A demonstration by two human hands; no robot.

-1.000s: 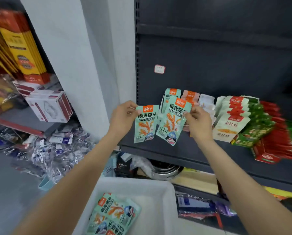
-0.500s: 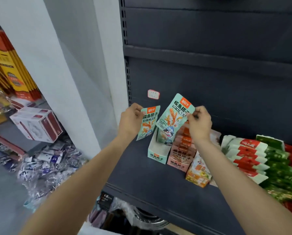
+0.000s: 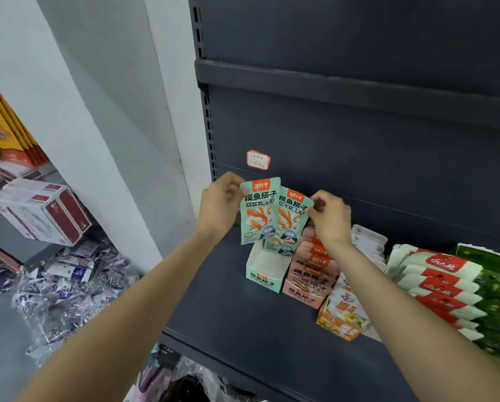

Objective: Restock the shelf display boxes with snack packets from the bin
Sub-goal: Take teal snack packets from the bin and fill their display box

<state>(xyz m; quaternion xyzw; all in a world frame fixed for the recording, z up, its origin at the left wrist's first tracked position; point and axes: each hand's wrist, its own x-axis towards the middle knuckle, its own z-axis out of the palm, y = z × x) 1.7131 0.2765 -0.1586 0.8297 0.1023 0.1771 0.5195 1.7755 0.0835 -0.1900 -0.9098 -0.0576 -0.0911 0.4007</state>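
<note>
Snack packets come first: two flat mint-green pouches, each with an orange logo patch at the top, bold dark lettering below it, and a picture of orange strips with a small cartoon figure near the bottom. The left packet [image 3: 257,210] stands upright; the right packet [image 3: 289,224] tilts toward one o'clock and sits partly behind the left one's edge. Both hang above the open mint-green display box [image 3: 264,278], which sits on the dark shelf [image 3: 243,329], and the right packet's lower end dips just into the box.

The left hand [image 3: 218,206] reaches up from seven o'clock on a bare forearm, its back facing the camera. Its fingers curl around the left packet's upper left edge and pinch it there. The right hand [image 3: 330,217] comes in from five o'clock, also back-on to the camera, with curled fingers pinching the right packet's upper right corner. Both grips are closed on the packets.

At three o'clock from the green box, touching it, is a pink display box [image 3: 307,291] filled with pink packets. An orange box [image 3: 341,320] of pale packets sits at its four o'clock. Farther toward three o'clock lie rows of white-and-red packets [image 3: 437,277] and green packets [image 3: 495,309]. A small red-bordered label [image 3: 258,159] is stuck on the back panel at twelve o'clock from the hands. At nine o'clock, a white and dark-red carton [image 3: 44,216] rests on another shelf.
</note>
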